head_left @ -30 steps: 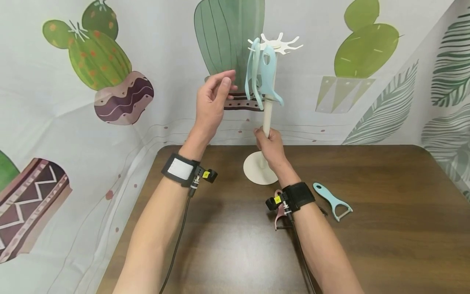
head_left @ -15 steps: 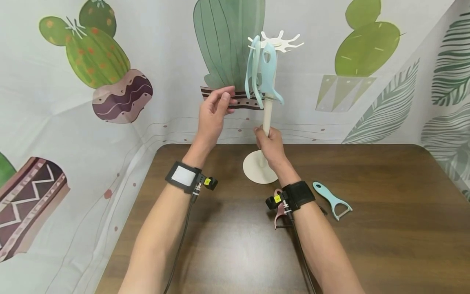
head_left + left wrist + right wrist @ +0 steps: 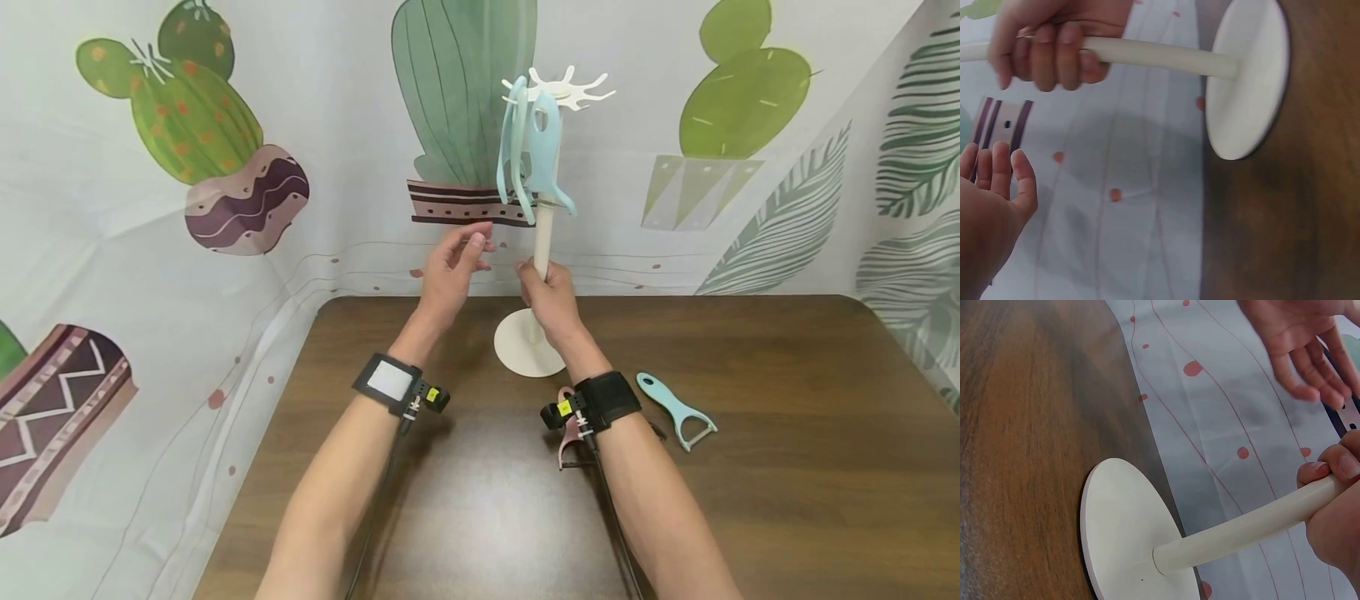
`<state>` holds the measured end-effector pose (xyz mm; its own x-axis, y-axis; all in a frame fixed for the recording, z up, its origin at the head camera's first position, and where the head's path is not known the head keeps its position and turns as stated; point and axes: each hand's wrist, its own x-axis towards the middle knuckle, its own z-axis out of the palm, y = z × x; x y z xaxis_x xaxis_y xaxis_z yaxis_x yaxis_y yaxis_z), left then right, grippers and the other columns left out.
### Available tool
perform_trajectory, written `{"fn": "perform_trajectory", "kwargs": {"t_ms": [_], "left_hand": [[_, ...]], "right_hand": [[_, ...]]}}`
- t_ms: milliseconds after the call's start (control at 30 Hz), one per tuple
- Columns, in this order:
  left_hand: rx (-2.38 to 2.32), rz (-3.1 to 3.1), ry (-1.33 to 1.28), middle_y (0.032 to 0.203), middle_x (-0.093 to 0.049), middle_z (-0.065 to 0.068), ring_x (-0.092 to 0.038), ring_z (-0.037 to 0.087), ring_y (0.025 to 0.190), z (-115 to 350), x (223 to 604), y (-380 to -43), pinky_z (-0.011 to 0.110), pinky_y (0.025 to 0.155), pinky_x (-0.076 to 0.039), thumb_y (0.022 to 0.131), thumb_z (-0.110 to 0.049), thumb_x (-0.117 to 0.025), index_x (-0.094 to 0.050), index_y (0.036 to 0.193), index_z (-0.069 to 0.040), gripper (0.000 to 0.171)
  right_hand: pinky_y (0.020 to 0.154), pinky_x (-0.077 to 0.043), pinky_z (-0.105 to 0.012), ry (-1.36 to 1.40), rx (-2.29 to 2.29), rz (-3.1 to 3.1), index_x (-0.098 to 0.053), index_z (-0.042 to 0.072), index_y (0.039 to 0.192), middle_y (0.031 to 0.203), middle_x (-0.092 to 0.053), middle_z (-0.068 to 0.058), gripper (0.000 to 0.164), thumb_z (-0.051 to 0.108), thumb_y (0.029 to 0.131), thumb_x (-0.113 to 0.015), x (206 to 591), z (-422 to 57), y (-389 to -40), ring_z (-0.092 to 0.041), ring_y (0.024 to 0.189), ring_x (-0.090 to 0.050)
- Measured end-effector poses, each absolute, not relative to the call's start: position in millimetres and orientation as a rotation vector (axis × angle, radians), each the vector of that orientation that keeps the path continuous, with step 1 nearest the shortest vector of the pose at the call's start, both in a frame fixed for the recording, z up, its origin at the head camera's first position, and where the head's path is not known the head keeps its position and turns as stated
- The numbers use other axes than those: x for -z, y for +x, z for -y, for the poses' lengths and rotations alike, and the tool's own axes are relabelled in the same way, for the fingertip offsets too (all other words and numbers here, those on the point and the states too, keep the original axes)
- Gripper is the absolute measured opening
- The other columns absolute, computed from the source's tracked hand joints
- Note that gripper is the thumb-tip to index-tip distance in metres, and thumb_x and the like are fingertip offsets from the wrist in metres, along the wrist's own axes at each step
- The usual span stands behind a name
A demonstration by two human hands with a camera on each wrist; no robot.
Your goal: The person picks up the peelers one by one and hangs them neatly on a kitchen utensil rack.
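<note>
From where I'm standing, the right hand (image 3: 551, 296) is gripping the cream stand (image 3: 543, 237), fingers curling right round its pole. The stand is standing upright at 12 o'clock on the table (image 3: 825, 417); the left hand (image 3: 450, 271) is hovering around 9 o'clock of it, fingers loose, holding nothing. Imo steadying this well means gripping firmly without lifting, so the round base (image 3: 516, 352) is sitting flat. The hung peelers (image 3: 545, 156) are all hanging around 7 to 9 o'clock, so I'd guess that's the tippy side, worth countering gently. Mind the forearm too: a pink peeler (image 3: 571, 433) is lying at 5 o'clock of the base, half hidden by the wristband (image 3: 611, 400), and a blue peeler (image 3: 670, 404) is lying at 4
</note>
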<state>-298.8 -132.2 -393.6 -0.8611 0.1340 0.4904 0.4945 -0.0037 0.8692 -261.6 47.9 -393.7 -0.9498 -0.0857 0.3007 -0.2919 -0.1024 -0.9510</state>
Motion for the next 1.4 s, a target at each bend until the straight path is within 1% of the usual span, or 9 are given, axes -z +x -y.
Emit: {"fn": "perform_trajectory", "kwargs": {"t_ms": [100,267,367,467,667,800,967,1133,1400], "left_hand": [[1.974,2.019,-0.683,0.141,-0.058,0.027,-0.062,0.040,0.124,130.1,403.6,-298.2,0.062,0.103,-0.051,0.112,-0.019,-0.049,-0.060,0.141,0.003,0.038],[2.043,2.042,-0.713,0.141,-0.056,0.031,-0.058,0.043,0.130,125.6,419.3,-295.2,0.064,0.109,-0.046,0.113,-0.028,-0.044,-0.058,0.142,0.006,0.046],[2.088,2.059,-0.717,0.146,-0.054,0.028,-0.055,0.045,0.134,122.6,427.7,-292.7,0.065,0.111,-0.044,0.111,-0.030,-0.042,-0.056,0.144,0.006,0.050],[2.112,2.086,-0.708,0.147,-0.056,0.022,-0.054,0.044,0.135,119.6,435.7,-290.4,0.063,0.112,-0.044,0.106,-0.025,-0.041,-0.056,0.145,0.004,0.051],[2.061,2.184,-0.731,0.144,-0.059,0.018,-0.056,0.039,0.133,115.5,453.2,-288.4,0.055,0.109,-0.049,0.091,-0.006,-0.047,-0.055,0.146,0.001,0.056],[2.050,2.269,-0.742,0.147,-0.058,0.015,-0.055,0.031,0.136,113.3,464.0,-288.0,0.046,0.113,-0.047,0.089,0.001,-0.054,-0.052,0.148,-0.001,0.059],[1.992,2.386,-0.737,0.147,-0.058,0.013,-0.055,0.028,0.137,108.2,472.9,-285.9,0.049,0.117,-0.043,0.092,-0.003,-0.063,-0.049,0.152,-0.004,0.061],[1.990,2.401,-0.754,0.145,-0.058,0.016,-0.056,0.033,0.135,99.7,481.8,-288.7,0.054,0.116,-0.042,0.091,-0.004,-0.067,-0.049,0.151,-0.002,0.062],[1.978,2.448,-0.766,0.137,-0.062,0.013,-0.058,0.030,0.130,87.6,488.6,-291.6,0.054,0.115,-0.044,0.090,-0.010,-0.072,-0.050,0.149,-0.003,0.063]], "right_hand": [[0.053,-0.028,-0.025,0.421,-2.197,1.997,-0.046,0.000,0.065,0.050,-0.040,0.008,0.043,0.007,0.106,-0.052,393.5,-48.1,-261.2,-0.011,0.051,-0.035],[0.053,-0.029,-0.025,0.412,-2.197,2.004,-0.048,0.006,0.063,0.051,-0.040,0.008,0.043,0.007,0.106,-0.053,394.2,-48.8,-261.4,-0.010,0.051,-0.035],[0.053,-0.028,-0.025,0.417,-2.195,2.008,-0.048,0.007,0.063,0.051,-0.040,0.008,0.043,0.008,0.107,-0.052,400.8,-49.2,-266.7,-0.011,0.051,-0.035],[0.053,-0.028,-0.026,0.421,-2.197,2.008,-0.047,0.006,0.064,0.051,-0.040,0.008,0.043,0.009,0.107,-0.052,411.8,-49.8,-275.4,-0.011,0.051,-0.034],[0.055,-0.029,-0.027,0.447,-2.199,1.986,-0.048,0.003,0.068,0.052,-0.040,0.007,0.042,0.015,0.108,-0.054,423.9,-50.9,-284.1,-0.013,0.052,-0.034],[0.056,-0.031,-0.028,0.449,-2.187,1.983,-0.049,-0.001,0.070,0.054,-0.041,0.005,0.043,0.018,0.108,-0.055,425.3,-50.6,-284.0,-0.014,0.054,-0.036],[0.058,-0.034,-0.030,0.434,-2.180,1.997,-0.048,-0.003,0.072,0.054,-0.041,0.005,0.042,0.019,0.107,-0.055,424.7,-51.1,-284.0,-0.017,0.055,-0.037],[0.059,-0.035,-0.030,0.434,-2.178,2.000,-0.047,0.001,0.070,0.053,-0.041,0.006,0.043,0.019,0.108,-0.056,424.8,-51.8,-284.6,-0.016,0.055,-0.037],[0.061,-0.037,-0.031,0.432,-2.175,2.004,-0.048,0.010,0.068,0.054,-0.040,0.004,0.041,0.021,0.107,-0.055,424.5,-51.1,-284.7,-0.016,0.053,-0.036]]}}
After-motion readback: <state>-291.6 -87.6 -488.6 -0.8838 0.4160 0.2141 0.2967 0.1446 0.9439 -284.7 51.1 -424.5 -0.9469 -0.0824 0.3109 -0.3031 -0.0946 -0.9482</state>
